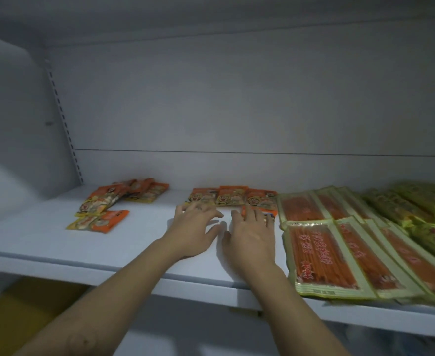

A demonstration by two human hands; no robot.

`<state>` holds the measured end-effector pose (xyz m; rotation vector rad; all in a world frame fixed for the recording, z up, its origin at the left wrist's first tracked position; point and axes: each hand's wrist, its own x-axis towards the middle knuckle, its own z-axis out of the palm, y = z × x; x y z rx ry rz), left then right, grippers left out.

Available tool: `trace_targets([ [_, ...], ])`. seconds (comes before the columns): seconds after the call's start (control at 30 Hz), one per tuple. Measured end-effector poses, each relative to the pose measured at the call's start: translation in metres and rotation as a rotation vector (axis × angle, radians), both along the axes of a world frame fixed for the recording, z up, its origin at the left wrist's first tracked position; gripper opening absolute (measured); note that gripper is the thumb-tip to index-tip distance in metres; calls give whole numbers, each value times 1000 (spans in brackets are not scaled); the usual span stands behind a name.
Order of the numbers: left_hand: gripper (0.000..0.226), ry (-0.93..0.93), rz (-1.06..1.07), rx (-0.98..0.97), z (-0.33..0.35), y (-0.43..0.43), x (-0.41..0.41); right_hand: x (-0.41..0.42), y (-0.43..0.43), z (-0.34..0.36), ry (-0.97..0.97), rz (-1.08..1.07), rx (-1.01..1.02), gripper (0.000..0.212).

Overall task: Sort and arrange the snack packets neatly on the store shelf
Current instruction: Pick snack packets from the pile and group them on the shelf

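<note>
Nearest on the shelf (57, 242), the large orange packets (334, 255) on the right already lie overlapped in ranks. Both hands are spread flat and grasp nothing: the left hand (194, 229) reaches the row of small packets (231, 196), and the right hand (252, 235) has its fingers on one small orange packet (244, 210). Farther left, a loose pile (113, 201) looks unsorted, so roughly half seems left.

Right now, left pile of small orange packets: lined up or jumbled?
Jumbled: the left pile lies flat on the shelf, packets at mixed angles and overlapping.
</note>
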<state>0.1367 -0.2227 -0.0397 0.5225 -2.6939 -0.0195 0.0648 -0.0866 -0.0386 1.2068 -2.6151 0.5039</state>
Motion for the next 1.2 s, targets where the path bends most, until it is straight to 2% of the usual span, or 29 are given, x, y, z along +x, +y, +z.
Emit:
trace_targets([
  [0.17,36,42,146,-36,10,-29,52,20,-31,19,13,177,78,56],
  [0.37,37,81,516,-120,15,-90,140,71,-94,36,-50,481,231,61],
  [0.43,42,12,589,-106,11,-113,164,91,-116,36,-84,565,273,63],
  [0.5,53,-115,598,-13,4,-131,177,109,-139,36,-88,576,286,65],
  [0.6,60,-208,527,92,-2,-145,187,127,-165,41,-92,502,297,60],
  [0.73,55,-254,274,159,16,-147,198,111,-170,52,-77,476,402,38],
  [0.87,45,-283,67,224,29,-139,186,79,-150,68,-99,384,385,45],
  [1.0,58,-388,-54,241,33,-121,150,61,-131,66,-69,265,386,45],
  [1.1,44,-398,-162,272,36,-106,119,46,-108,60,-23,100,393,45],
  [1.2,38,-390,-246,197,32,-88,83,28,-78,56,7,-72,425,41],
])
